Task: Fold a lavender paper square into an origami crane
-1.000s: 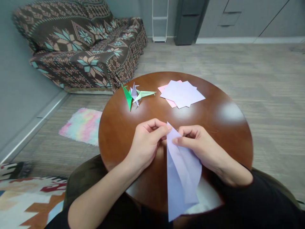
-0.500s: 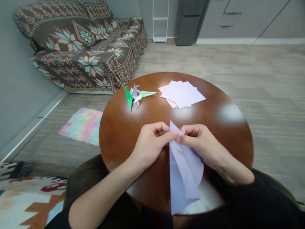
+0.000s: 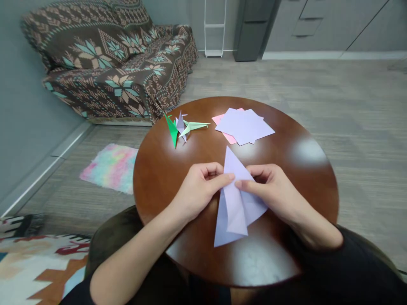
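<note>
A lavender sheet of origami paper [image 3: 234,207], partly folded, is held between my two hands above the near half of the round table. Its narrow tip points away from me, and a loose flap hangs along its middle. My left hand [image 3: 203,186] pinches the left edge, thumb on top and the other fingers behind. On the other side my right hand [image 3: 269,186] grips the paper the same way, its thumb pressing near the middle. The two thumbs lie close together but apart.
Green, lavender and pale green paper cranes [image 3: 180,127] stand at the table's far left. Beside them lies a fanned stack of lavender and pink paper [image 3: 243,126]. The brown round table [image 3: 305,186] has a patterned sofa [image 3: 121,76] behind it and a fluffy rug [image 3: 110,168] to its left.
The lavender paper has shifted away from me, so more of its tip shows beyond my fingers. Its lower end has swung left, and my thumbs have moved slightly apart.
</note>
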`<state>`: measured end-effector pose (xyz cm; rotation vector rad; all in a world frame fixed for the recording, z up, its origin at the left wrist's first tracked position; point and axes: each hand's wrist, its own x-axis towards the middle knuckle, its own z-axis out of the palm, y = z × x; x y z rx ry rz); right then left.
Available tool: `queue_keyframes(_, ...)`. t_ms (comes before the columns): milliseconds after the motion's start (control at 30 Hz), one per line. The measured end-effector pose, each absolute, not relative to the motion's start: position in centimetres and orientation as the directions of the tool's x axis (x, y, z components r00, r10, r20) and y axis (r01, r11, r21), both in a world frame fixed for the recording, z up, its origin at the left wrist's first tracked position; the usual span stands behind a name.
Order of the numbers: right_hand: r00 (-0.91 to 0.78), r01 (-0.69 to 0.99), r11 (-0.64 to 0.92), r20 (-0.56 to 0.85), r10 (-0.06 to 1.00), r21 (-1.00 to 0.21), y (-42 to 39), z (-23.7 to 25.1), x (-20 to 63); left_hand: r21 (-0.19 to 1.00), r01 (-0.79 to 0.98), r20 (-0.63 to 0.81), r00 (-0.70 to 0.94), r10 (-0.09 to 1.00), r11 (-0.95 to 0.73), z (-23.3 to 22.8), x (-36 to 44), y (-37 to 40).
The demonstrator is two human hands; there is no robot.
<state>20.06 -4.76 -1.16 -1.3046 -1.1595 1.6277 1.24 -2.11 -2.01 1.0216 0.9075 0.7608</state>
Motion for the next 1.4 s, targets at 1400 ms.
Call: queue_keyframes(1400, -0.384, -0.022, -0.365, -0.329, 0.863, -0.931, -4.7, -1.2, 20.4, 0.929, -0.033, -0.297, 0.530, 0.794, 0.369, -1.5, 0.4, -1.2)
